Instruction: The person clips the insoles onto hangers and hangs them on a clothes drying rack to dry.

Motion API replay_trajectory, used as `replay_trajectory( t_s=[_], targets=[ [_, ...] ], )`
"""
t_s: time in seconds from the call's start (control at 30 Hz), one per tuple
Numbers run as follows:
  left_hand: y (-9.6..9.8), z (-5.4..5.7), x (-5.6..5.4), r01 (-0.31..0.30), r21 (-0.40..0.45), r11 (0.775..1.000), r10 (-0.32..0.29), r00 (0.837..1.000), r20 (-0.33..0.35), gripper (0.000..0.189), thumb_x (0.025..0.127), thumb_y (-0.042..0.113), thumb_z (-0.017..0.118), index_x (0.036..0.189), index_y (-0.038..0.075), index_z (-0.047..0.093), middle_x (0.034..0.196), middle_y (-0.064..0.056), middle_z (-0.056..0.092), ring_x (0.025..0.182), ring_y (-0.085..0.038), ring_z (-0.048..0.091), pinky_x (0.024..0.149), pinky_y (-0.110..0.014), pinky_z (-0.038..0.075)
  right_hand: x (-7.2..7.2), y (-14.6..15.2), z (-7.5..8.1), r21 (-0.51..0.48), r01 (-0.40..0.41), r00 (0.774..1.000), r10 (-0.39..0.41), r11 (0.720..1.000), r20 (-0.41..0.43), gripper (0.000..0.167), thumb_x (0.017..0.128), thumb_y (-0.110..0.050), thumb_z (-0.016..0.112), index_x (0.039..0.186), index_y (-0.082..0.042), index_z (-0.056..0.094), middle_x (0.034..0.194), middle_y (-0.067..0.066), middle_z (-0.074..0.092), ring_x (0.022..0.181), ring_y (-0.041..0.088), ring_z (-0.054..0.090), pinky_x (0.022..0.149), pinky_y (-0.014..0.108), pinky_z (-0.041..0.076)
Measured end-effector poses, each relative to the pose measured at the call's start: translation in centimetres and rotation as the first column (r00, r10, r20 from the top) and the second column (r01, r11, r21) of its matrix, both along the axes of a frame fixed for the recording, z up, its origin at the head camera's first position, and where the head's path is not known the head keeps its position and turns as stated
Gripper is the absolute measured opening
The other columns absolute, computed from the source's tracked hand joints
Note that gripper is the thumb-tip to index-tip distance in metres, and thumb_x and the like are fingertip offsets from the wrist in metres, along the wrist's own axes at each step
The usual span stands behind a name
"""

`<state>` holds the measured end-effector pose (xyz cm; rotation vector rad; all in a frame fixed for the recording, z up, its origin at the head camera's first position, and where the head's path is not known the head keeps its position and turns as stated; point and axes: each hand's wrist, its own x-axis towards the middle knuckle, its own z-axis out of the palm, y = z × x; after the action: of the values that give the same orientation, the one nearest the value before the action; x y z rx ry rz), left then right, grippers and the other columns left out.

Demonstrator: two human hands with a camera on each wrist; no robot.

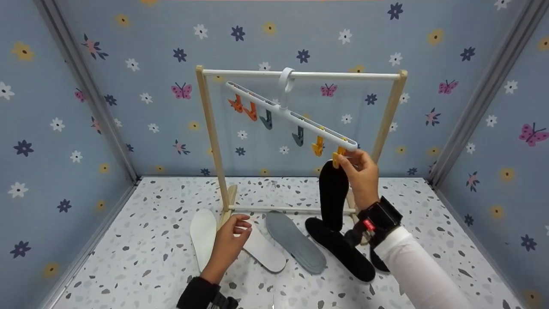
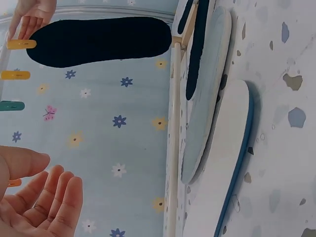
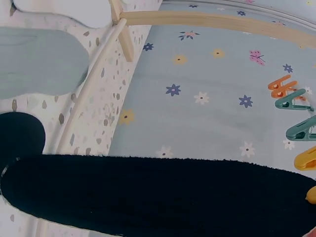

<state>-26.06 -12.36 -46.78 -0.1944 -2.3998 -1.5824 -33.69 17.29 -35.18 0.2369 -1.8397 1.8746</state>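
We pinch yellow clip (image 1: 336, 160) at hanger (image 1: 283, 110) end with right hand (image 1: 363, 178); black insole (image 1: 333, 195) hangs from clip. Our left hand (image 1: 230, 240) loosely curled near white insole (image 1: 265, 252).

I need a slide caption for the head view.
A right hand pinches the outermost yellow plastic clip at the top of an elongated black insole, below a slotted white plastic hanger.

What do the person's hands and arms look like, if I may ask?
Both the left hand and right hand are ungloved. On the right are a white sleeve and a black wrist device with a small red part. On the left is a black covering, cuff or band unclear.
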Motion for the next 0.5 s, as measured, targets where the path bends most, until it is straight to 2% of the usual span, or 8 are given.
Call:
replay_trajectory(
  t_s=[0.1,0.27,0.4,0.5],
  targets=[
    [-0.5,0.2,0.0,-0.011,-0.014,1.000,0.011,1.000,0.001,0.024,0.089,0.004,0.060,0.113,0.004,0.059,0.099,-0.009,0.064,0.088,-0.020,0.061,0.079,-0.036,0.049,0.0,0.3,-0.1,-0.007,0.013,1.000,-0.013,1.000,0.016,0.031,0.086,-0.019,0.070,0.109,-0.001,0.059,0.094,0.005,0.062,0.085,0.015,0.059,0.073,0.023,0.047],
    [-1.3,0.2,0.4,-0.022,-0.040,0.999,0.022,1.000,0.008,0.023,0.089,0.003,0.060,0.111,0.004,0.060,0.099,-0.010,0.064,0.087,-0.020,0.061,0.077,-0.034,0.050,0.4,0.4,-0.3,-0.025,0.028,0.999,-0.027,0.999,0.035,0.038,0.086,-0.019,0.070,0.115,0.001,0.056,0.104,0.008,0.060,0.092,0.016,0.058,0.080,0.022,0.048],
    [-2.1,0.1,0.6,-0.040,-0.062,0.997,0.041,0.999,0.005,0.022,0.089,0.003,0.060,0.111,0.004,0.060,0.099,-0.009,0.064,0.087,-0.020,0.061,0.078,-0.035,0.049,0.9,0.2,-0.5,-0.065,0.058,0.998,-0.058,0.996,0.000,0.032,0.087,-0.013,0.069,0.111,0.004,0.056,0.099,0.006,0.059,0.089,0.016,0.057,0.079,0.022,0.048],
    [-2.4,0.0,0.5,-0.051,-0.073,0.996,0.051,0.999,0.006,0.022,0.089,0.002,0.060,0.110,0.004,0.061,0.098,-0.009,0.065,0.087,-0.020,0.061,0.079,-0.034,0.049,1.3,-0.1,-0.4,-0.042,0.062,0.996,-0.064,0.997,-0.055,0.027,0.088,-0.010,0.066,0.106,0.006,0.057,0.094,0.005,0.060,0.087,0.015,0.057,0.078,0.022,0.048]
  ],
)
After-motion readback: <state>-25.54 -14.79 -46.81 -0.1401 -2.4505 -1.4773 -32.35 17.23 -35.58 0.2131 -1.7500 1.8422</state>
